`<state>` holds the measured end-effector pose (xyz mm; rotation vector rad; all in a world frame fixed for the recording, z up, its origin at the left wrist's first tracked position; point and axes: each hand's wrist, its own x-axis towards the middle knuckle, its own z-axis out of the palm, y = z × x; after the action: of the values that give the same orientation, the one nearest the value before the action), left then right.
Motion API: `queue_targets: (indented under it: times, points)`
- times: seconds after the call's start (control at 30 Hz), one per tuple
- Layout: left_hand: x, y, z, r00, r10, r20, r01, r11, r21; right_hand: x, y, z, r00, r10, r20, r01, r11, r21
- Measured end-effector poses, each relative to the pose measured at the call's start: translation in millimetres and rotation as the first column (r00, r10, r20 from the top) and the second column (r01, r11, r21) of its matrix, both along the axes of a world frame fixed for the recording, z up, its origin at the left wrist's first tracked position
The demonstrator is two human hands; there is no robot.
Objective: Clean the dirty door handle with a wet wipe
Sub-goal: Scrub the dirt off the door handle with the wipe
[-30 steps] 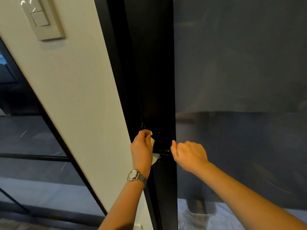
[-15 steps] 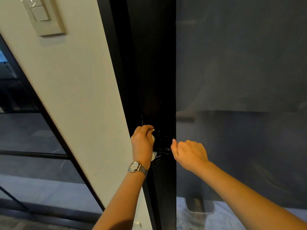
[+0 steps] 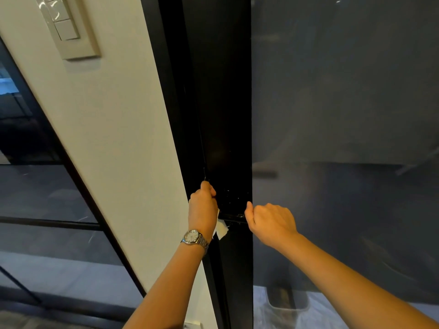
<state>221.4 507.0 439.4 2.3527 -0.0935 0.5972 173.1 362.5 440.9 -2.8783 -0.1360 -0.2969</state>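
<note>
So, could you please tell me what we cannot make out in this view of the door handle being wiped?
Head view only:
- Door handle: black against black, with its ends covered by both hands; any dirt is unreadable.
- Wet wipe: mostly inside the left hand; only a corner hangs out.
- Right hand: its fingers curl out of sight, so its hold on the handle is unclear.
- Light switch: cut off by the top edge.

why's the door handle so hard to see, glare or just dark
Head view: mostly darkness, black door handle on a black door frame, only small glints; hazy reflections lie on the glass pane beside it; white wet wipe reads clearly.
</note>
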Motion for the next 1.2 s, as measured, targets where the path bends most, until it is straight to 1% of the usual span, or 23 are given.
queue_targets:
  times: [0.07, 0.1, 0.23, 0.3, 0.33, 0.37, 0.4, 0.47, 0.53, 0.6, 0.67, 0.73, 0.77, 0.8, 0.83, 0.87, 0.9, 0.93, 1.0, 1.03, 1.1, 1.13, 1.2]
  points:
    - [-1.8, 1.3, -4.6, 1.0, -0.011, -0.022, 0.011, 1.0, 0.017, -0.3, -0.2, 0.1, 1.0, 0.005, 0.001, -0.005, 1.0, 0.002]
    - [-2.0, 2.5, -4.8, 1.0, -0.015, 0.0, 0.015, 1.0, 0.016, -0.2, -0.6, 0.1, 1.0, 0.006, 0.002, -0.006, 1.0, -0.001]
    - [-3.4, 0.0, 12.4, 0.981, -0.044, 0.191, 0.058, 0.996, -0.069, -0.3, -1.4, 1.5, 1.0, 0.015, 0.003, -0.015, 1.0, -0.002]
    - [-1.7, -6.3, 19.8, 0.969, -0.115, 0.22, 0.132, 0.989, -0.063, 0.1, -1.0, 1.7, 1.0, 0.013, 0.005, -0.013, 1.0, -0.013]
    - [-0.7, -9.6, 21.2, 0.962, -0.181, 0.206, 0.188, 0.982, -0.015, 0.3, -0.7, 1.7, 1.0, 0.01, 0.007, -0.009, 1.0, -0.019]
    - [0.4, -12.9, 20.7, 0.949, -0.263, 0.172, 0.256, 0.965, 0.065, 0.7, -0.5, 1.5, 1.0, 0.005, 0.008, -0.004, 1.0, -0.025]
    - [2.3, -15.9, 20.1, 0.931, -0.348, 0.114, 0.327, 0.93, 0.165, 1.3, -0.5, 1.3, 1.0, 0.0, 0.009, 0.0, 1.0, -0.026]
    - [4.9, -20.1, 19.5, 0.883, -0.465, -0.056, 0.455, 0.821, 0.345, 2.0, -0.5, 1.2, 1.0, 0.004, 0.0, -0.004, 1.0, -0.029]
    - [5.5, -22.3, 22.1, 0.85, -0.497, -0.175, 0.518, 0.727, 0.452, 2.4, -1.1, 1.2, 1.0, 0.014, -0.014, -0.015, 0.999, -0.04]
    - [6.8, -20.0, 23.9, 0.841, -0.505, -0.194, 0.528, 0.689, 0.496, 2.7, -0.4, 0.0, 1.0, 0.024, -0.02, -0.025, 0.999, -0.04]
    - [7.6, -15.9, 21.7, 0.84, -0.515, -0.171, 0.522, 0.68, 0.515, 2.6, -1.6, -0.4, 1.0, 0.028, -0.009, -0.028, 0.999, -0.04]
    - [5.8, -9.4, 14.7, 0.848, -0.523, -0.083, 0.494, 0.724, 0.481, 2.5, -1.8, -0.7, 0.999, 0.031, 0.007, -0.031, 0.999, -0.036]
    - [4.0, -6.5, 9.7, 0.859, -0.513, -0.007, 0.465, 0.774, 0.429, 2.5, -2.0, -0.9, 0.999, 0.034, 0.012, -0.034, 0.999, -0.028]
    - [1.3, -4.2, 4.9, 0.876, -0.475, 0.081, 0.424, 0.84, 0.338, 2.7, -2.1, -1.0, 0.999, 0.036, 0.02, -0.035, 0.999, -0.02]
    - [-3.0, -4.0, 1.0, 0.902, -0.402, 0.154, 0.37, 0.907, 0.202, 2.9, -2.3, -1.2, 0.999, 0.034, 0.029, -0.034, 0.999, -0.017]
    - [-7.4, -5.6, -2.8, 0.931, -0.308, 0.194, 0.304, 0.951, 0.051, 3.0, -2.5, -1.5, 0.999, 0.032, 0.035, -0.031, 0.999, -0.013]
    - [-11.7, -8.6, -5.8, 0.953, -0.216, 0.214, 0.236, 0.969, -0.072, 3.0, -2.5, -1.9, 0.999, 0.029, 0.038, -0.029, 1.0, -0.009]
    - [-15.4, -13.1, -7.9, 0.965, -0.132, 0.226, 0.168, 0.974, -0.151, 3.2, -2.6, -2.2, 0.999, 0.026, 0.039, -0.025, 1.0, -0.005]
    - [-20.8, -20.8, -10.6, 0.974, -0.002, 0.228, 0.064, 0.962, -0.266, 3.4, -2.3, -2.0, 0.999, 0.023, 0.034, -0.023, 1.0, -0.006]
    - [-22.8, -23.7, -10.3, 0.979, 0.051, 0.196, 0.015, 0.947, -0.32, 3.3, -2.2, -2.3, 0.999, 0.023, 0.035, -0.022, 1.0, -0.009]
    - [-24.7, -27.0, -10.7, 0.987, 0.122, 0.1, -0.077, 0.924, -0.375, 3.3, -1.7, -2.6, 0.999, 0.022, 0.04, -0.021, 1.0, -0.018]
    - [-25.5, -28.1, -12.5, 0.989, 0.13, 0.064, -0.098, 0.927, -0.362, 3.5, -1.7, -3.2, 0.999, 0.022, 0.042, -0.021, 1.0, -0.022]
    - [-29.4, -30.9, -14.7, 0.992, 0.105, 0.068, -0.084, 0.964, -0.253, 4.2, -1.5, -4.2, 0.999, 0.017, 0.043, -0.016, 1.0, -0.023]
